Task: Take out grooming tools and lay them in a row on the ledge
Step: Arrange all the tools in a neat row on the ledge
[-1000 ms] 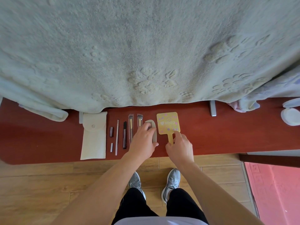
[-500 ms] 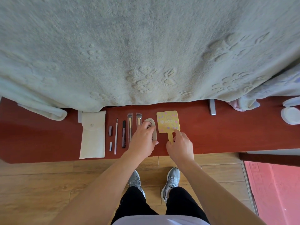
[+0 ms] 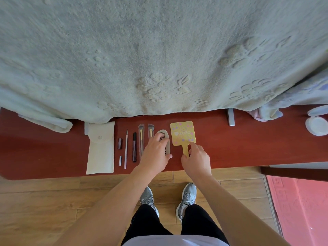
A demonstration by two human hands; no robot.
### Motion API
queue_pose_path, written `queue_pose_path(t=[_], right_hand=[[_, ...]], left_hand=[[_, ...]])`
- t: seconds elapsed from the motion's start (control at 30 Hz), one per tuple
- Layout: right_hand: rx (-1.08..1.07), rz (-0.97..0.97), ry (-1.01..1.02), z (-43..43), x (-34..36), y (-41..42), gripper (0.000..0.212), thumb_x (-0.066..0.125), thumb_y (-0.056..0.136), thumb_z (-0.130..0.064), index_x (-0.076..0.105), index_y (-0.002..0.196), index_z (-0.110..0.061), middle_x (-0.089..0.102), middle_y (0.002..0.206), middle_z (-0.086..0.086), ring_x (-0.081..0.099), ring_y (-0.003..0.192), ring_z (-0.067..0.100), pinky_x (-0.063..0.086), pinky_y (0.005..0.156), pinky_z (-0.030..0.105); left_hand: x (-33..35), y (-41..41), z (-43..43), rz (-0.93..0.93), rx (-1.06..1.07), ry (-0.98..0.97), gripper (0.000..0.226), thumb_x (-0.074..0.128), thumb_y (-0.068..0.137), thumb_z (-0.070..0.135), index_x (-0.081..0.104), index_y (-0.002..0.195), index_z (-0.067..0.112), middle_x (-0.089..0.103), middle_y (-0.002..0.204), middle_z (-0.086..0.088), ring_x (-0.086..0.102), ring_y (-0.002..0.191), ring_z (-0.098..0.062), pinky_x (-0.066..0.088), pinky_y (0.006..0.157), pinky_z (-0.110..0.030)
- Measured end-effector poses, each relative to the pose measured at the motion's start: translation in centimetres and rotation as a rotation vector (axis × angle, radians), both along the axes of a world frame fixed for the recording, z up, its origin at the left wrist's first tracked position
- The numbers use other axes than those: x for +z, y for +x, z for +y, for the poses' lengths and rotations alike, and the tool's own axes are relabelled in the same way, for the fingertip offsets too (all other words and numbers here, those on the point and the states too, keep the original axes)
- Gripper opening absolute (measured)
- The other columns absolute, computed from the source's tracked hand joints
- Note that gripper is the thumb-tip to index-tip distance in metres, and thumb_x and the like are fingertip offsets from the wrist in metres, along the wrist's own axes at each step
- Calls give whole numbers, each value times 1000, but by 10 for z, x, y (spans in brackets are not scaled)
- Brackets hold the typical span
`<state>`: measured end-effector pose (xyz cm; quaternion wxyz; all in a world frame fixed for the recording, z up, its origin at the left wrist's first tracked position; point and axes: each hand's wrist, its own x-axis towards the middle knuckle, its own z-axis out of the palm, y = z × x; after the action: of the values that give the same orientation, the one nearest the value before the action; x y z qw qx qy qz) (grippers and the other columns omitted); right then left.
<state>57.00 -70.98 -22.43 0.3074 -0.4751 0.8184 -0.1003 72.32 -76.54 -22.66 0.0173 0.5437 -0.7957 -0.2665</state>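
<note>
A row of grooming tools lies on the red-brown ledge [image 3: 248,153]. From the left: a cream pouch [image 3: 100,148], a small dark cap [image 3: 120,143] above a tiny silver piece [image 3: 120,160], a thin stick [image 3: 126,150], a dark tube [image 3: 134,147], two wrapped brushes [image 3: 141,134], a pale comb [image 3: 164,139] and a yellow hand mirror [image 3: 182,133]. My left hand [image 3: 155,152] rests over the comb, fingers on it. My right hand [image 3: 196,159] pinches the mirror's handle.
A pale green blanket [image 3: 159,59] hangs over the back of the ledge. An open round white case [image 3: 316,127] sits at the far right, a grey bracket [image 3: 230,117] beside the blanket edge. Wooden floor, my shoes and a pink mat [image 3: 301,201] lie below.
Hardly anything differs: both hands stay on the comb and the mirror handle, with only slight shifts of the fingers.
</note>
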Motion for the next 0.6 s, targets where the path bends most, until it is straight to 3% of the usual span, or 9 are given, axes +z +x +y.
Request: queue_pose_path(t=[0.4, 0.6], right_hand=[[-1, 5, 8, 1, 0, 1, 37, 57, 88, -18, 52, 124, -11, 52, 94, -1, 52, 77, 17, 37, 63, 23], [7, 9, 2, 1, -1, 1, 44, 58, 89, -20, 50, 132, -12, 54, 100, 0, 53, 81, 16, 40, 65, 24]], left_hand=[[0, -1, -1, -6, -2, 2, 65, 76, 84, 35, 51, 140, 13, 41, 146, -1, 39, 135, -21, 46, 105, -40], [-1, 1, 0, 8, 10, 18, 66, 77, 84, 34, 51, 141, 13, 41, 146, 0, 39, 136, -21, 46, 105, -41]])
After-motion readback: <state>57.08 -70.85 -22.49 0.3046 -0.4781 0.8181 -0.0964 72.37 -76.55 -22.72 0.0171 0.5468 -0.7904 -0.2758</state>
